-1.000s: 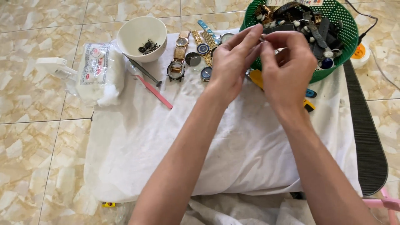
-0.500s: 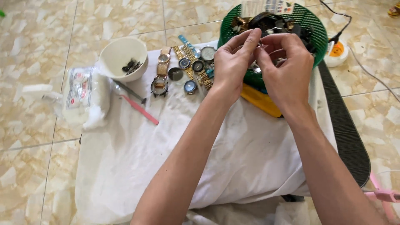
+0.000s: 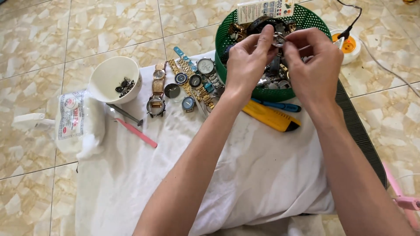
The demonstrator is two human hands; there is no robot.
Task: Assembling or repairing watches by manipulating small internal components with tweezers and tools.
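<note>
Beige marbled tile floor (image 3: pixel 87 26), white cloth (image 3: pixel 245 175), left hand (image 3: pixel 247 65), right hand (image 3: pixel 315 65) both pinching small metal part (image 3: pixel 278 40)

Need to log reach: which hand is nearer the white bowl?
Left. The left hand is raised to the right of the white bowl, across the row of watches; the right hand is farther right, over the green basket.

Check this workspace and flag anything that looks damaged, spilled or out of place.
One watch below the white bowl looks incomplete: its gold case appears open, with a strap on one side only. The other watches lie in a loose row. Both hands hold a small metal part over the green basket. Nothing is spilled.
</note>
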